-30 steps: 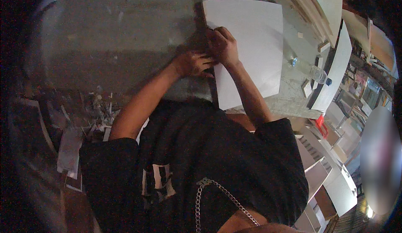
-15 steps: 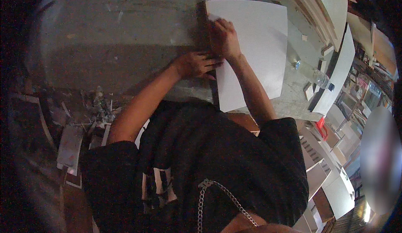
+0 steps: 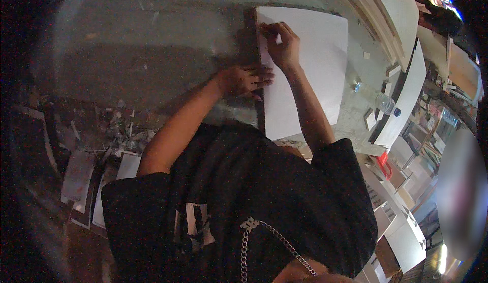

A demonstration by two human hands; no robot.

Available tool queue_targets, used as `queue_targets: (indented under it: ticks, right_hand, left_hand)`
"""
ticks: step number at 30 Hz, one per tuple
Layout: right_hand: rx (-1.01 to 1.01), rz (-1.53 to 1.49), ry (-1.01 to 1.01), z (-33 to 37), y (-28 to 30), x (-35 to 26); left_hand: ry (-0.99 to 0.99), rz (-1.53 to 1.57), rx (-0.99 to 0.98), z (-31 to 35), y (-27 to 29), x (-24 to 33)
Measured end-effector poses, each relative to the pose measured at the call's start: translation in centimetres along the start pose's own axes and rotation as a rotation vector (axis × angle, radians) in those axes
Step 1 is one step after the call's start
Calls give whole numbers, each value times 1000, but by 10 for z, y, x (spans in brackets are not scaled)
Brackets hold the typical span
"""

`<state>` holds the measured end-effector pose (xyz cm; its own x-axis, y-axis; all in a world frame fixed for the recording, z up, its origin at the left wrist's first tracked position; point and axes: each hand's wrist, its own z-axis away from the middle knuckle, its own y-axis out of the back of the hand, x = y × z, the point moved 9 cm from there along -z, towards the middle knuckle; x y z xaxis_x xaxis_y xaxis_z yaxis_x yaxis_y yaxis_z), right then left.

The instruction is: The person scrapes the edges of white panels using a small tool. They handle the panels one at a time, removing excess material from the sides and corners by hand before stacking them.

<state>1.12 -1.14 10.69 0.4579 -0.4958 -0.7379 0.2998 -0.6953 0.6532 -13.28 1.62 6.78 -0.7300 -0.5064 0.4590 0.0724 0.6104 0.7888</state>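
Observation:
A flat white board [image 3: 320, 64] lies on the grey work surface, its long dark edge towards the left. My left hand [image 3: 245, 81] rests across that edge at about mid-length, palm down, with its fingers stretched out and their tips on the white face. Farther along the same edge, near the far left corner, is my right hand [image 3: 284, 44]. Its fingers are bent into a pinch with a small gap showing white through them. Whatever the fingertips hold, if anything, is too dark and small to make out.
Right of the board lies a clear plastic bottle [image 3: 385, 104] with a blue cap, near small white-faced offcuts [image 3: 371, 119]. Long curved-looking panels [image 3: 378, 16] lean at the far right. A red object [image 3: 385, 165] sits lower right. Scraps and debris [image 3: 119, 135] are heaped at left.
My right hand has shifted slightly right, away from my left fingers, and a gap has appeared between its thumb and fingers. My left hand stays at the board's edge. The view has moved a little.

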Motion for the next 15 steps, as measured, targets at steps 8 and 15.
queue_targets:
  ticks: [8, 15]
  right_hand:
    - [21, 212, 143, 20, -4, -4]
    - [-38, 298, 214, 9, -29, 1]
  left_hand:
    - [-3, 46, -20, 3, -5, 2]
    - [17, 41, -7, 9, -7, 3]
